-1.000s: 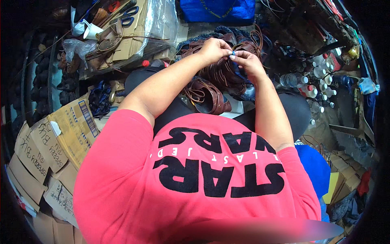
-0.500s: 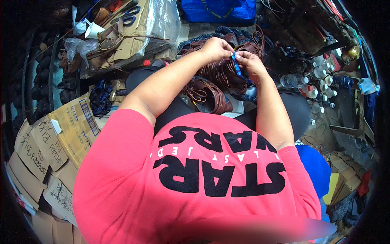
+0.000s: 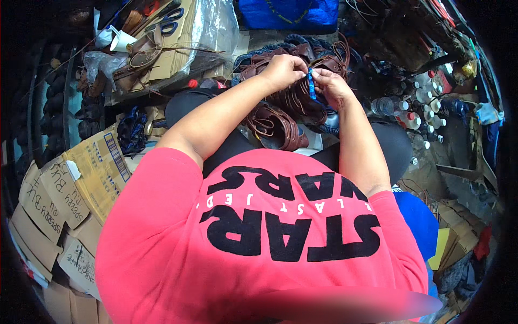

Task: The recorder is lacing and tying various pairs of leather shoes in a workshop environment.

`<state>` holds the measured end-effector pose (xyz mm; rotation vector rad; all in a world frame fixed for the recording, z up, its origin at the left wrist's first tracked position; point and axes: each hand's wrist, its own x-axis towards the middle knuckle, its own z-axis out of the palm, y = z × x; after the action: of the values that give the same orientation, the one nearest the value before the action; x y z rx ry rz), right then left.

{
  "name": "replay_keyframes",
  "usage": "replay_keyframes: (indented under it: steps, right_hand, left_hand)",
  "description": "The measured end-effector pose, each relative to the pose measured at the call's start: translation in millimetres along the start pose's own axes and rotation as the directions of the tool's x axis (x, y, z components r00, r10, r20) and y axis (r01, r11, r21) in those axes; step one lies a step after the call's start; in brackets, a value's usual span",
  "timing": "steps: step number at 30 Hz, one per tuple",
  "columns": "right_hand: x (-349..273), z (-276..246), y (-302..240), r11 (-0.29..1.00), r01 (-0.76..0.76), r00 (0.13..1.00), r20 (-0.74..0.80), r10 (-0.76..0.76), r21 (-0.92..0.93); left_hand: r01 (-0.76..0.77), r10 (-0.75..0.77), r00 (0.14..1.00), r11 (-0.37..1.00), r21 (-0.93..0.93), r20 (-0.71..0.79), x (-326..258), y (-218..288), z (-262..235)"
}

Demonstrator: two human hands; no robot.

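Note:
My left hand (image 3: 284,69) and my right hand (image 3: 332,87) meet above my lap, both pinching a short blue strip (image 3: 311,86) that runs upright between the fingertips. Right under the hands lies a heap of brown leather sandals and straps (image 3: 280,121), resting on my dark trousers. My red shirt fills the lower half of the view and hides my lap's near side.
Flattened cardboard boxes (image 3: 65,189) stack up at the left. Scissors (image 3: 171,19), clear plastic (image 3: 216,27) and straps lie on cardboard at top left. A blue bag (image 3: 291,12) sits at the top. Several small bottles (image 3: 418,102) crowd the right.
The blue strip has come more into sight between my fingers and stands more upright. Both hands stay at the same spot over the sandals.

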<state>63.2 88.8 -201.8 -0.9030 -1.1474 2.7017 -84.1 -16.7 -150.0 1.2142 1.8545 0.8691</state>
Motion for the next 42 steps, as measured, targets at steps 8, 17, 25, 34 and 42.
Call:
replay_keyframes:
  steps: [8, 17, 25, 34, 42]
  right_hand:
    - [-1, 1, -2, 1.0, 0.002, 1.0, -0.023, -0.003, -0.023]
    - [-2, 0, -1, 0.997, 0.049, 0.999, -0.016, -0.05, -0.057]
    - [-2, 1, -1, 0.994, 0.076, 0.996, -0.04, -0.079, -0.083]
    - [-5, 8, -3, 0.978, 0.175, 0.981, -0.063, -0.183, -0.109]
    - [-13, 8, -21, 0.942, 0.043, 0.988, -0.125, -0.09, -0.332]
  left_hand:
    - [-0.047, 0.059, 0.997, 0.972, 0.229, -0.048, -1, 7, -4]
    - [0.101, -0.108, 0.994, 0.952, -0.288, -0.006, 6, -6, 1]
    - [0.127, -0.131, 0.991, 0.959, -0.254, -0.002, 7, -9, 2]
    - [0.081, -0.08, 0.99, 0.997, 0.007, -0.114, 10, -4, 11]
    - [-0.053, 0.112, 0.964, 0.969, 0.243, -0.239, -1, 13, 22]
